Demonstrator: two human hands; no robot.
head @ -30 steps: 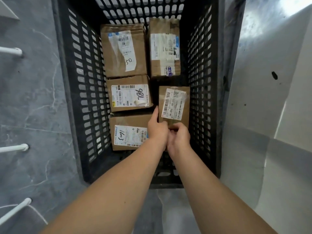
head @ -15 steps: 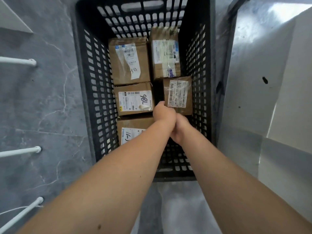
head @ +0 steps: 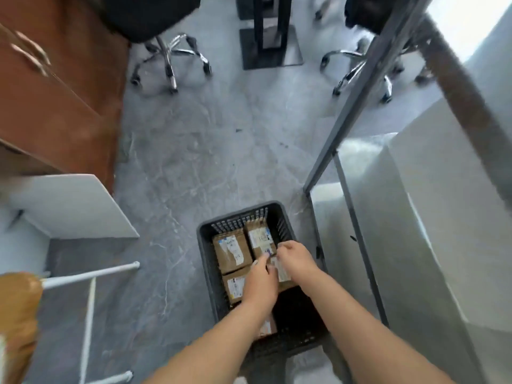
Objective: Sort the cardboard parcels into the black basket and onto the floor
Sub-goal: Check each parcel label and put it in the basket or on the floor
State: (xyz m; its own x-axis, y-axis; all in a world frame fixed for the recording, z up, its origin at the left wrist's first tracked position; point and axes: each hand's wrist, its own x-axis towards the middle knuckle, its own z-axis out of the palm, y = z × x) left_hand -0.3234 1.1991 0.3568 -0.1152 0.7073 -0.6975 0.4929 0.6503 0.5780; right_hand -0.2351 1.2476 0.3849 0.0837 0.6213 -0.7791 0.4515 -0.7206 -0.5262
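Note:
The black basket [head: 205,231] stands on the grey floor at lower centre. Several cardboard parcels with white labels lie in it: one at the back left [head: 232,250], one at the back right [head: 260,238], one in the middle left [head: 235,285] and one at the front [head: 267,327], partly under my left arm. A small parcel [head: 281,270] shows between my hands on the right side. My left hand [head: 259,284] hovers over the basket with relaxed fingers. My right hand [head: 297,260] hangs loosely curled beside it. The view is blurred, so contact with the small parcel is unclear.
A brown wooden cabinet [head: 55,92] fills the upper left. Two office chairs [head: 169,56] [head: 368,70] and a black table base [head: 266,45] stand at the back. A white rack [head: 88,275] holding a tan package [head: 16,314] is left of the basket; a grey metal frame [head: 346,120] and white panels are right.
The view has pulled up and away from the basket, which now looks small. My hands have drawn apart a little, with the small parcel lying between them in the basket.

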